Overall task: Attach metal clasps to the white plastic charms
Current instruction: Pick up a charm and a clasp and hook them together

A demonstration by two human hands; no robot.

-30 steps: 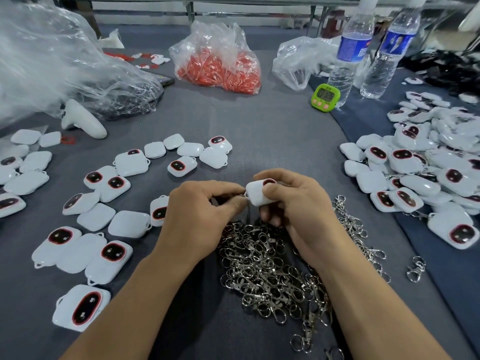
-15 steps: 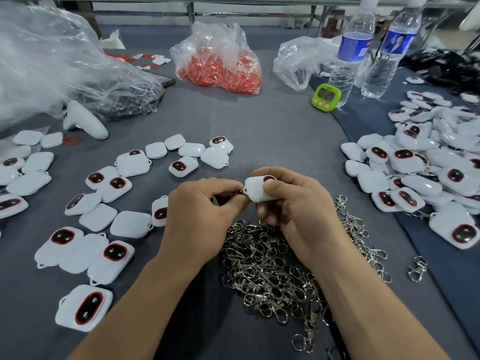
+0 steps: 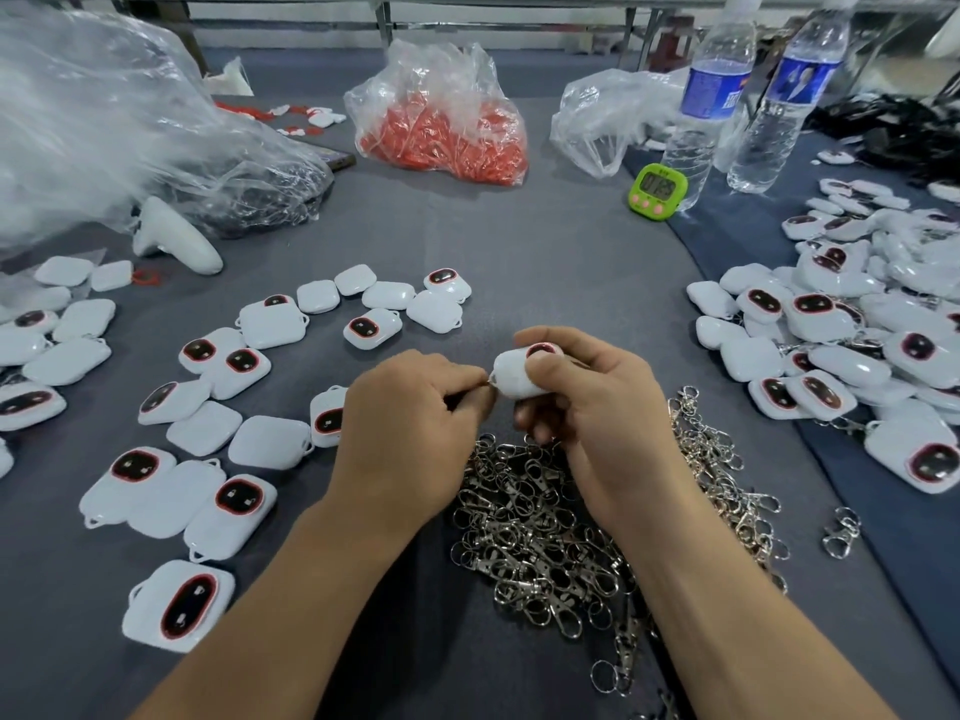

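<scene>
**Charm [image 3: 514, 374], in hand.** Held clear of the tabletop [image 3: 545, 252], about midway between its left and right edges and over the far end of the clasps [image 3: 545, 522].

**Right hand [image 3: 587, 402].** Your thumb and curled fingers are clamped round the charm's right half.

**Left hand [image 3: 410, 423].** Your fingertips are pinched together, touching the charm's left end. They seem to hold a clasp, but the fingers hide it.

**Orientation.** The charm's long axis runs left to right, roughly parallel to the near edge. Its loop end points left, straight at your left fingertips. The dark red-ringed window faces up and toward the far edge.

**Deciding relation.** The loop lies just right of your left hand and in line with it, so hooking on looks like a short push rightward along that axis. Your left hand is the nearer one to the loop.

**Stock.** Bare charms [image 3: 208, 433] lie toward the left edge. A heaped lot [image 3: 857, 345] lies toward the right edge.
</scene>
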